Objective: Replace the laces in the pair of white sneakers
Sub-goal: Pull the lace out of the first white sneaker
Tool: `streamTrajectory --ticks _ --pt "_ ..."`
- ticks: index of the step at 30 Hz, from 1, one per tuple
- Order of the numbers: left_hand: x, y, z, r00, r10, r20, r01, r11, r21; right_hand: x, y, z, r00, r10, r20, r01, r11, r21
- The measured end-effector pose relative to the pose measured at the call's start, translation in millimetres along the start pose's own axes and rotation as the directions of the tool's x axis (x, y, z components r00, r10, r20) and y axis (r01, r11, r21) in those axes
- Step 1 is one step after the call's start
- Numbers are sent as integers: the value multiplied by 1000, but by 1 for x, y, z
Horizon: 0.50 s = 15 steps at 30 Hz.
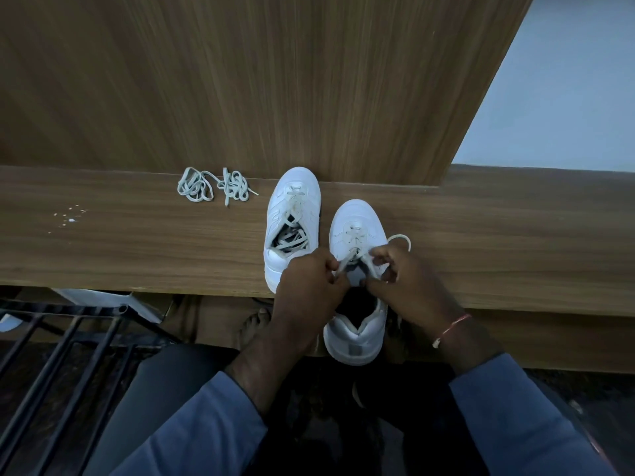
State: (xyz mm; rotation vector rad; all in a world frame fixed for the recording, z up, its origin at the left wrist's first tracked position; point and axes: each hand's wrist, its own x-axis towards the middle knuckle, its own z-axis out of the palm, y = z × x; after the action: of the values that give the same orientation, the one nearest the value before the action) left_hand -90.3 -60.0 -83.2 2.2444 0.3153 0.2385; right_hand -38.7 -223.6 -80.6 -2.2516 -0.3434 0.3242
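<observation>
A: Where do the sneakers sit?

B: Both are on the wood-grain ledge [137, 235], centre frame, toes pointing away toward the upright wooden panel [240, 80]. The near sneaker [357, 221] is at lower centre, its heel hanging past the ledge's front edge. It is likely drawn close so the eyelets are within reach. The far sneaker [292, 197] is just left of it; touching or not, I can't tell.

A: Hands?

B: The left hand [309, 273] has its fingers curled and pinches one strand of the lace [347, 261] beside the tongue. The right hand [402, 273] is also curled and pinches the other strand; the same lace loops out past its knuckles. The strands are pulled apart and taut, meeting in a V at the eyelets. This reads as working the upper eyelets, but threading in or drawing out, I can't tell.

A: Materials?

B: The uppers are smooth, white and leather-like, with rounded toes and thick soles. The laces are flat, woven and off-white, duller than the shoes. In the far sneaker the slack lace [290, 240] is heaped inside the opening, probably to stop it trailing.

A: Anything spare?

B: Loose laces [213, 188] lie in two tangled bundles up and left of the sneakers, well apart from the work. That is probably to keep the sets from mixing. New or old, I can't say.
</observation>
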Motion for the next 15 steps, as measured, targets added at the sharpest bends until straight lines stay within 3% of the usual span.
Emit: streamTrajectory --ticks 2,6,8,11,15 --pt "1 -2 0 1000 -5 22 6 998 -58 0 1 -3 999 -25 -44 27 999 35" --pt "3 -7 1 1000 0 15 2 995 -104 -3 -12 3 929 -195 -315 165 979 -122" --pt "3 -7 1 1000 14 15 -13 996 -90 -3 -18 12 906 -307 -290 241 940 -241" --pt "3 -6 1 999 48 18 -46 994 -96 0 -20 29 914 -319 -252 195 889 -415" --pt "3 -6 -1 997 81 0 -81 994 -71 6 -22 37 885 -337 -322 199 898 -392"
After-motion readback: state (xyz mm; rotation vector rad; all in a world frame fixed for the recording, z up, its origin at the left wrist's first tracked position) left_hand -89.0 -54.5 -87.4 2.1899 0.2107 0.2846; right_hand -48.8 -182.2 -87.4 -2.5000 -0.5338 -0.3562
